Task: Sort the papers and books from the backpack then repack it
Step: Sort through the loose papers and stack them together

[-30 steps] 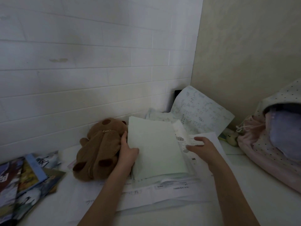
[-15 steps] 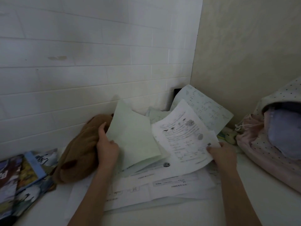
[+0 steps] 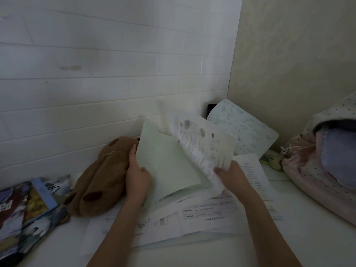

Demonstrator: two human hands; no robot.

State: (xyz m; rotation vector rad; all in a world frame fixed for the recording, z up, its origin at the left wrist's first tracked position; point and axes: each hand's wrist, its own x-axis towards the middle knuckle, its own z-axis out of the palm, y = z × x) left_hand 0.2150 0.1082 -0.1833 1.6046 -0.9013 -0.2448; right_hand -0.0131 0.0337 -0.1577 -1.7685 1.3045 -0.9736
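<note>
Left grip [image 3: 137, 175] pinches green sheet [image 3: 169, 166] beside plush toy [image 3: 100, 178]; right grip [image 3: 230, 177] pinches printed worksheet [image 3: 204, 145], blurred, right of the plush. Risk: loose sheets below may slide or crease.

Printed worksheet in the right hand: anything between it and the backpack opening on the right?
Nothing visible blocks it. The right hand pinches the printed worksheet, lifted above the loose papers on the table. The backpack lies right, mouth facing the hand; a small plush sits low beside it.
</note>
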